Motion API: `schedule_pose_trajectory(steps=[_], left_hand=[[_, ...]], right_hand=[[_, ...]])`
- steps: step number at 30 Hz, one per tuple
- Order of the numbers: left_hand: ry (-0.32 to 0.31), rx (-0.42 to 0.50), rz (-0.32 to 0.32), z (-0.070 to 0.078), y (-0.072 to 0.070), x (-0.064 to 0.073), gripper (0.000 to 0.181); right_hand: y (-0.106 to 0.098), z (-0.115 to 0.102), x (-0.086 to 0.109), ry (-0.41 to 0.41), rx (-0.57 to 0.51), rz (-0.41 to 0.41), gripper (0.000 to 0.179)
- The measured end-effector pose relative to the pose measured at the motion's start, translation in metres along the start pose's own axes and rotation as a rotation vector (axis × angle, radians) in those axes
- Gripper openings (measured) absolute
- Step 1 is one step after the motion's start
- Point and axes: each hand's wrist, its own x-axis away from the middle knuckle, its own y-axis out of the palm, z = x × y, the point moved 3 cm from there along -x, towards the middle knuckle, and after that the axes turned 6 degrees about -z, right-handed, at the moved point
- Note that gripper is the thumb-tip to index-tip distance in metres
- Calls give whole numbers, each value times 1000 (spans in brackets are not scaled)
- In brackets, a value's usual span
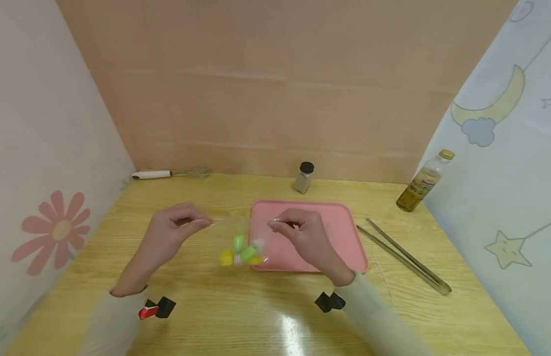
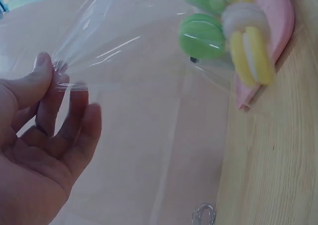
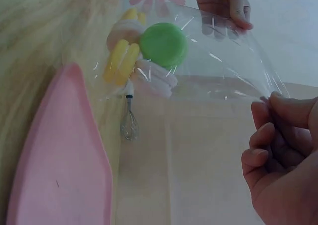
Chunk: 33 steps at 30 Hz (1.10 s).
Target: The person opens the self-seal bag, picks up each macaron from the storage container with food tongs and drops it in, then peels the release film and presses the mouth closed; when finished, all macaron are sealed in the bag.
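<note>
A clear plastic bag (image 3: 223,61) hangs between my two hands above the table. My left hand (image 1: 175,230) pinches one top corner between thumb and fingertip. The opposite top corner is pinched by my right hand (image 1: 304,235). Green, yellow and pale macarons lie together at the bag's bottom; a green macaron (image 3: 163,44) and a yellow macaron (image 3: 121,62) show clearly in the right wrist view. In the left wrist view, another green macaron (image 2: 202,36) shows through the film. Part of the bag overlaps the left side of a pink tray (image 1: 333,220).
At the back stand a small black-capped jar (image 1: 304,178) and, on the right, a gold-capped bottle of amber liquid (image 1: 419,188). A white-handled whisk (image 1: 168,174) lies at the back left. Metal tongs (image 1: 408,259) lie right of the tray. Walls enclose the back and sides.
</note>
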Motion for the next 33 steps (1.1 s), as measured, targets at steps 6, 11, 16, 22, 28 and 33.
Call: schedule_pose_trajectory(steps=[6,11,16,22,28,33], left_hand=[[-13,16,-31,-3,-14,10,10],[-148,-15,-50,-14,-26,14,12],[-299,-33,-74,-39,-32,10,21],[-370,19,-3,-73,-31,-6,32],[-425,179,17,-104,-19,-26,33],[-494,135,25,-123,-9,-38,28]], right_hand=[[19,-1,-1,-7,-30,-99,9],[37,4,-8,84,-42,-171,10],[52,20,-26,172,8,-209,14],[60,41,-54,211,123,-171,12],[66,59,-73,277,249,-183,13],[70,72,-85,300,409,-209,14]])
